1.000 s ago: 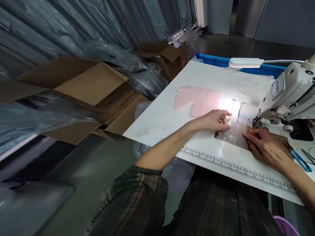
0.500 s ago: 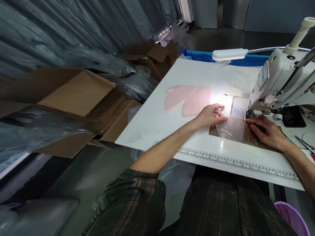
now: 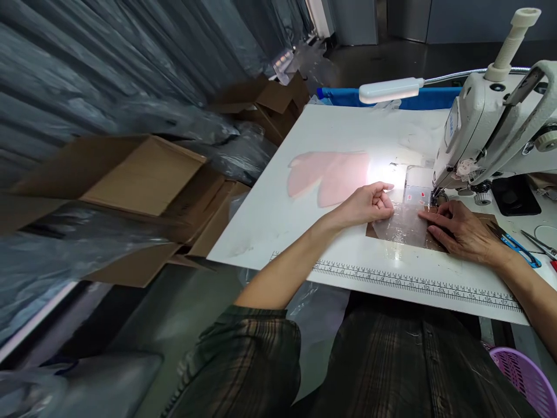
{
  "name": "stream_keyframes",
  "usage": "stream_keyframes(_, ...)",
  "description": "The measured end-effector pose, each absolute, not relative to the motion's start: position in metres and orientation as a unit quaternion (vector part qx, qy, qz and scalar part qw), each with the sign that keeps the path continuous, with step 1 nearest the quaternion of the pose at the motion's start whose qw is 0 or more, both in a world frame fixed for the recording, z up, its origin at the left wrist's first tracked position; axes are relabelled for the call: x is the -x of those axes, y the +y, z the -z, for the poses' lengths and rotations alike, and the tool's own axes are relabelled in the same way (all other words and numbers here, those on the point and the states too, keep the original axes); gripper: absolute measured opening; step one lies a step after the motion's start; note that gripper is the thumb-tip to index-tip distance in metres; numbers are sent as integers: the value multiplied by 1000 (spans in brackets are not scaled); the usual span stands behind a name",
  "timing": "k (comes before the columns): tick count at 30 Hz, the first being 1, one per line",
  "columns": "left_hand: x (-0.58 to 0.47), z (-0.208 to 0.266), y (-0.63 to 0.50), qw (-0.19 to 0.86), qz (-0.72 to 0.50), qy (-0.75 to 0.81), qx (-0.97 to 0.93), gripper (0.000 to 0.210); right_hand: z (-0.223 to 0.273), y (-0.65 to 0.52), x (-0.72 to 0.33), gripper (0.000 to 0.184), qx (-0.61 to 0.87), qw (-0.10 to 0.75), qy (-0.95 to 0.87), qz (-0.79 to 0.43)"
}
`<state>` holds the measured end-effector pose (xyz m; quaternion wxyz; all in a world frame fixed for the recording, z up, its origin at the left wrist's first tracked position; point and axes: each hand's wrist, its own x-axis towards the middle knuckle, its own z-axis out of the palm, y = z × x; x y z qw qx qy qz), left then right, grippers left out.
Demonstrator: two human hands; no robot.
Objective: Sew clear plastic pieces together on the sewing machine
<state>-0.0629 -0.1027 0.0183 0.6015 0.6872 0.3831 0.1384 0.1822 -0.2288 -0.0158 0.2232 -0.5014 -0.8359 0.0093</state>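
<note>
A thin see-through sheet (image 3: 402, 225) lies on a brown patch (image 3: 436, 242) of the white table, in front of the sewing machine's needle area (image 3: 436, 196). I cannot tell if it is film or sheer fabric. At its left edge, my left hand (image 3: 373, 203) is curled, its fingertips pinching the sheet. My right hand (image 3: 463, 232) rests with fingers stretched out and parted, its index fingertip on the sheet's right side just in front of the needle area. Small red marks (image 3: 422, 195) show near the presser foot.
The sewing machine (image 3: 474, 133) stands at right, with a white lamp (image 3: 391, 91) beside it. Blue thread snips (image 3: 520, 248) and scissors (image 3: 539, 244) lie right of my right hand. Pink cut pieces (image 3: 331, 177) lie at left. Cardboard boxes (image 3: 143, 174) stand beyond the table's left edge.
My right hand has slid left, from beside the needle area onto the sheet, uncovering the blue snips. My left hand stays at the sheet's left edge. The camera view has shifted slightly.
</note>
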Motion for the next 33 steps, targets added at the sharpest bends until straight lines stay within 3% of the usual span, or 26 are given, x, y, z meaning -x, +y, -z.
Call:
stream_keyframes(6,63,-18,-102,586,-137,385,-699,64,13,-232,-188,39,499,250,-828,-56)
stream_keyframes(12,65,-16,-101,594,-139,382,-695,61,14,-233,-186,39,492,256,-832,-29)
stream_keyframes(33,66,-15,-102,585,-139,377,-705,63,6,-239,-182,35,480,232,-844,-54)
